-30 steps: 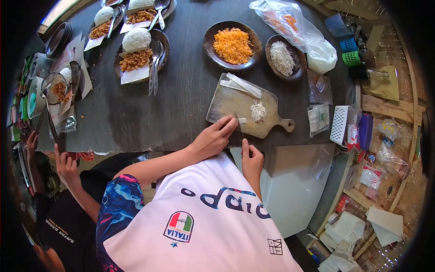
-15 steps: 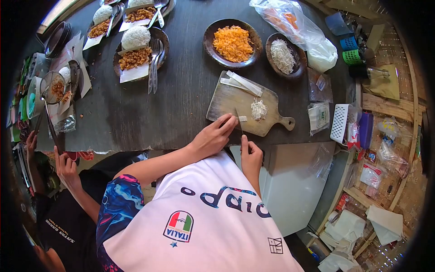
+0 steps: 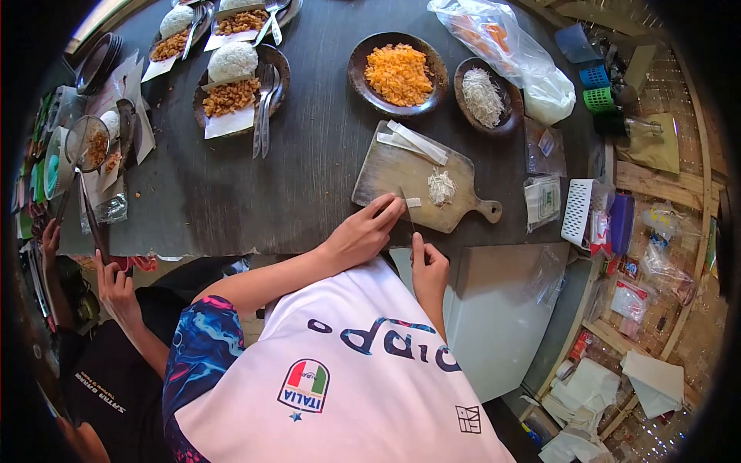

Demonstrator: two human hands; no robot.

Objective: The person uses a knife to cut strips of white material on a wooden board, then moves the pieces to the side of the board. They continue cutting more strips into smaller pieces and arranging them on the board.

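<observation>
My left hand (image 3: pixel 366 229) rests on the wooden cutting board (image 3: pixel 378 174), fingers pressed together over a white vegetable strip (image 3: pixel 414 202). Only a short end of that strip shows, beyond the blade. In my right hand (image 3: pixel 428 268) is a thin knife (image 3: pixel 410 217), its blade upright beside my left fingertips. A small pile of finely cut white sticks (image 3: pixel 441 187) lies on the board towards its handle. Longer white strips (image 3: pixel 417 142) lie across the board's far edge.
Beyond the board stand a plate of chopped orange vegetable (image 3: pixel 398 75) and a bowl of white shreds (image 3: pixel 483 97). A plastic bag (image 3: pixel 532 73) is at right. Plates of rice (image 3: pixel 232 62) sit at left, where another person holds a strainer (image 3: pixel 87 143).
My right hand and the knife have shifted very slightly down. My left hand stays in place. At left, the other person's strainer has moved a little to the left.
</observation>
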